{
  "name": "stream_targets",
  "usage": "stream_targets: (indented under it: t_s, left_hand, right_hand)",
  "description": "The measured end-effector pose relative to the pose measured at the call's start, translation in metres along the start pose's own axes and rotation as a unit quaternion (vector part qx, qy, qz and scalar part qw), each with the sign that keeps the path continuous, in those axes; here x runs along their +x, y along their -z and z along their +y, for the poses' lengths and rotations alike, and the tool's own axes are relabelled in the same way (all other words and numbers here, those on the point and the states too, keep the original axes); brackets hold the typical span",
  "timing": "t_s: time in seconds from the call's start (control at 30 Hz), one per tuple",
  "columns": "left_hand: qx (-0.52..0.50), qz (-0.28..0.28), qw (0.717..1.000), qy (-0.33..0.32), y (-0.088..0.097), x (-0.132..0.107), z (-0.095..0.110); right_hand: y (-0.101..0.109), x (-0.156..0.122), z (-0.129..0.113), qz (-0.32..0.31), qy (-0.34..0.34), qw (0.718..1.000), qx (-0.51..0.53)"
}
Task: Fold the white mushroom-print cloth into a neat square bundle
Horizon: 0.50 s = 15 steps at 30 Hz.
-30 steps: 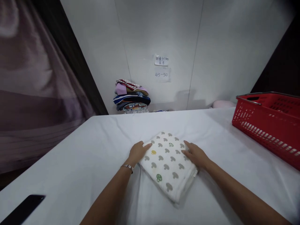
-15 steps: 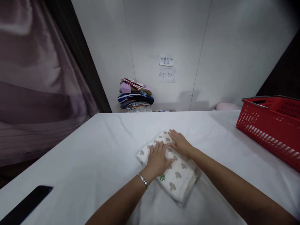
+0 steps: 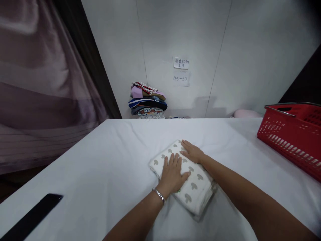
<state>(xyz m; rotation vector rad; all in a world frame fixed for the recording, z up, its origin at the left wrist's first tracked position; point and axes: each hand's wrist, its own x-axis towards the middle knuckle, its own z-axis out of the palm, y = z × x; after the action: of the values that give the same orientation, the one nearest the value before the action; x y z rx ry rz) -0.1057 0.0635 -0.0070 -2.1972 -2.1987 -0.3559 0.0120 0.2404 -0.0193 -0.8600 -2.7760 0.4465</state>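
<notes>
A folded white cloth (image 3: 180, 180) with grey-brown mushroom prints lies at a slant on the white-covered table (image 3: 120, 160). Flat on its left part rests my left hand (image 3: 173, 173), fingers spread, with a silver bracelet at the wrist. My right hand (image 3: 192, 152) lies open along the cloth's upper right edge, its fingers pointing up and left. A small green print near my left thumb is mostly covered by that hand. Several folded layers show at the cloth's lower right edge.
A red plastic basket (image 3: 288, 134) with a metal handle stands at the right. At the lower left lies a black flat object (image 3: 32, 216). Behind the table's far edge are a pile of folded fabrics (image 3: 147, 102) and a wall with paper signs (image 3: 181, 63). A pinkish curtain (image 3: 37, 100) hangs left.
The whole view has shifted slightly, so most things appear a little further right. My left hand has slid slightly over the cloth and covers more of the green print. Both hands stay on the cloth.
</notes>
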Motion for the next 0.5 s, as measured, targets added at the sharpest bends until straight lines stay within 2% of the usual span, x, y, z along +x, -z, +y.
stream_targets:
  t_s: [0.13,0.23,0.5]
  left_hand:
    - [0.008,0.003,1.0,0.0,0.0,-0.001,0.001]
    - [0.012,0.003,1.0,0.002,0.002,-0.001,0.002]
    - [0.002,-0.005,1.0,0.005,0.003,-0.001,0.003]
  right_hand:
    - [0.002,0.002,-0.001,-0.018,-0.009,1.0,0.008]
    - [0.007,-0.008,0.0,-0.033,-0.038,0.999,0.01]
    - [0.03,-0.085,0.019,-0.02,-0.123,0.992,0.021]
